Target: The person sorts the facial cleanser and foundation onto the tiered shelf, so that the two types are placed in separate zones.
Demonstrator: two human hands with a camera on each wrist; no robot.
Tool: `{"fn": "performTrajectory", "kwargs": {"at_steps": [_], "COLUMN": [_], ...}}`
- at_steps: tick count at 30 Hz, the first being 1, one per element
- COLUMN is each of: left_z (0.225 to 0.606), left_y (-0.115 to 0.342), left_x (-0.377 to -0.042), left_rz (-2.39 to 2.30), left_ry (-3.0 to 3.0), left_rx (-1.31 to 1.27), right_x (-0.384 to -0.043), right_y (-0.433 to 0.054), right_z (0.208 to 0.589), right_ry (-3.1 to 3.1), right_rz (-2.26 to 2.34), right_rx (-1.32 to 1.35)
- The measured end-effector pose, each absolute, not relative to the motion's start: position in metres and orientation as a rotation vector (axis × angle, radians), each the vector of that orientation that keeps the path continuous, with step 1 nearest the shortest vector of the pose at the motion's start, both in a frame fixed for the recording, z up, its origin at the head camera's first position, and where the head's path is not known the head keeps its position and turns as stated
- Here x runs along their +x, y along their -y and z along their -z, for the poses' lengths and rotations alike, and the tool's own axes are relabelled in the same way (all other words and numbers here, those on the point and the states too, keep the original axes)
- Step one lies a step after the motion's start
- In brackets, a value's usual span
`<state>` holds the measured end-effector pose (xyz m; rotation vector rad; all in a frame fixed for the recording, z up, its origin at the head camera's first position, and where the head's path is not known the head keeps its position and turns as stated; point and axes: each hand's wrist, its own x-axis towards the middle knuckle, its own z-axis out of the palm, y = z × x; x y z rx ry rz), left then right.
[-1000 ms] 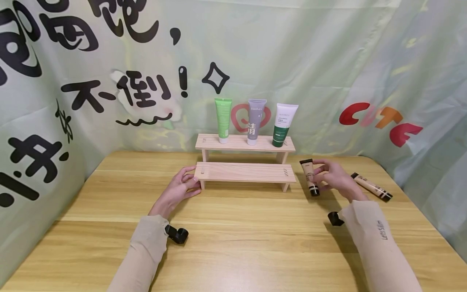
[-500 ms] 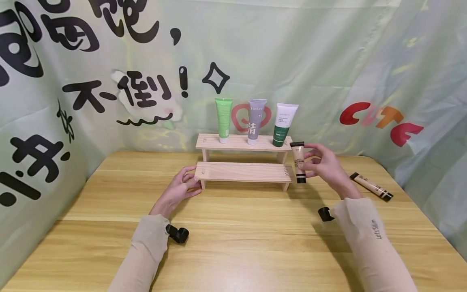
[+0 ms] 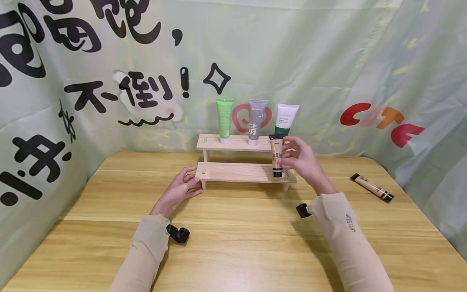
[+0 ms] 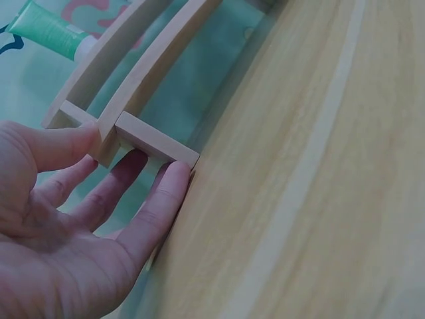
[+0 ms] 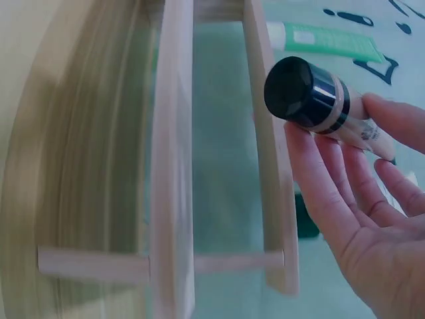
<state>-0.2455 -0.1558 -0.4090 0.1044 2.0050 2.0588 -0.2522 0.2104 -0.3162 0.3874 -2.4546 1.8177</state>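
Note:
My right hand (image 3: 300,160) pinches a beige tube (image 3: 277,156) with a black cap and black top end. It stands upright, cap down, above the right part of the lower step; in the right wrist view the cap (image 5: 289,90) is apart from the boards. At the left end of the two-step wooden rack (image 3: 240,172), my left hand (image 3: 177,187) holds on, thumb on the lower board and fingers against its leg (image 4: 156,138). On the upper step stand a green tube (image 3: 224,119), a purple tube (image 3: 257,121) and a white-and-green tube (image 3: 287,115), the last partly hidden.
Another beige tube (image 3: 372,187) with black ends lies on the wooden table (image 3: 233,243) at the right. A printed cloth (image 3: 310,52) hangs behind the rack and along both sides of the table.
The beige tube in my right hand has moved left, from beside the rack to above the lower step's right part. My left hand has stayed at the rack's left end.

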Motion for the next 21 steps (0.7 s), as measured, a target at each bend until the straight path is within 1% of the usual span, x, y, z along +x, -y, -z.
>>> {"fn": "performTrajectory", "kwargs": {"at_steps": [7,21], "left_z": [0.41,0.411], "left_y": [0.156,0.156], "left_x": [-0.246,-0.247], "left_rz": [-2.064,-2.068], "left_ry": [-2.004,-2.004], "left_rx": [0.119,0.119], "right_x": [-0.258,-0.264], "right_y": [-0.18,-0.138], "right_z": [0.325,0.337], "right_ry": [2.321,2.169], "right_rz": [-1.857,-1.802], "right_rx": [0.448,0.502]}}
